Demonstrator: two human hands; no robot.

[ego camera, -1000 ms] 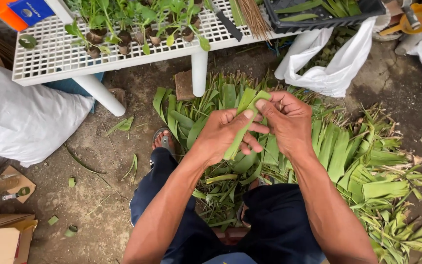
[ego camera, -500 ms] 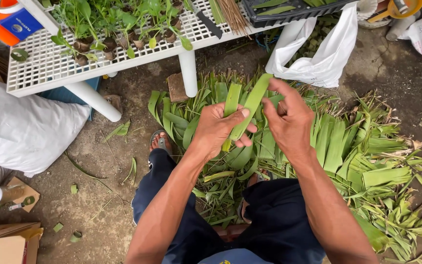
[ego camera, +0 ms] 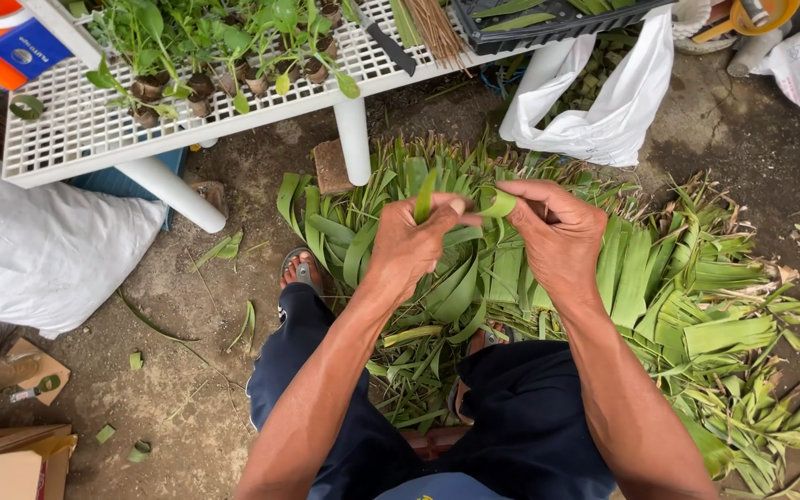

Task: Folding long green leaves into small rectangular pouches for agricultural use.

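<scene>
Flanking hands (ego camera: 483,236) — leaf pile (ego camera: 659,278), table leg (ego camera: 356,139)

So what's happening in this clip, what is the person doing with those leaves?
A seated person holds one green leaf strip between both hands above a pile of long green leaves on the ground. The left hand pinches one end, which sticks up, while the right hand curls the other end into a loop. Ahead stands a white perforated table carrying small potted seedlings; a white bag hangs at its right end.
</scene>
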